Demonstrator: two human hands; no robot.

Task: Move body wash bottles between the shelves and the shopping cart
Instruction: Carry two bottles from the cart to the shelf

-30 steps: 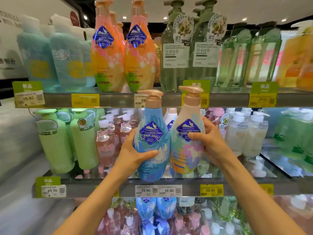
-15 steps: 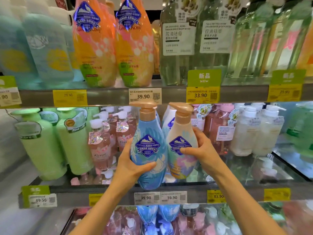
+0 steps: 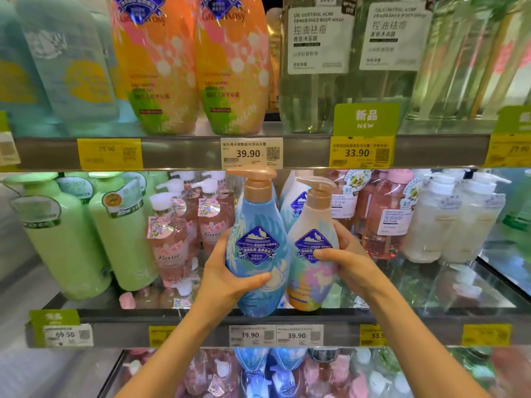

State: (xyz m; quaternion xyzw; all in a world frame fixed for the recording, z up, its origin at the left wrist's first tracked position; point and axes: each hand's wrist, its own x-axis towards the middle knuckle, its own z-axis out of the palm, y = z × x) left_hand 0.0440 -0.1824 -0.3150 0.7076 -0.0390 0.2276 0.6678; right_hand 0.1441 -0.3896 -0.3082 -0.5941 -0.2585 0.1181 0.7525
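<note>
With your left hand (image 3: 230, 275) gripping the blue bottle (image 3: 257, 248) and right hand (image 3: 349, 264) the cream bottle (image 3: 311, 254), seat both upright behind the middle shelf (image 3: 201, 326) front edge.

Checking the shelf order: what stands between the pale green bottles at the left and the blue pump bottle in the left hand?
In the head view, clear pink pump bottles stand between the pale green bottles and the blue pump bottle.
</note>
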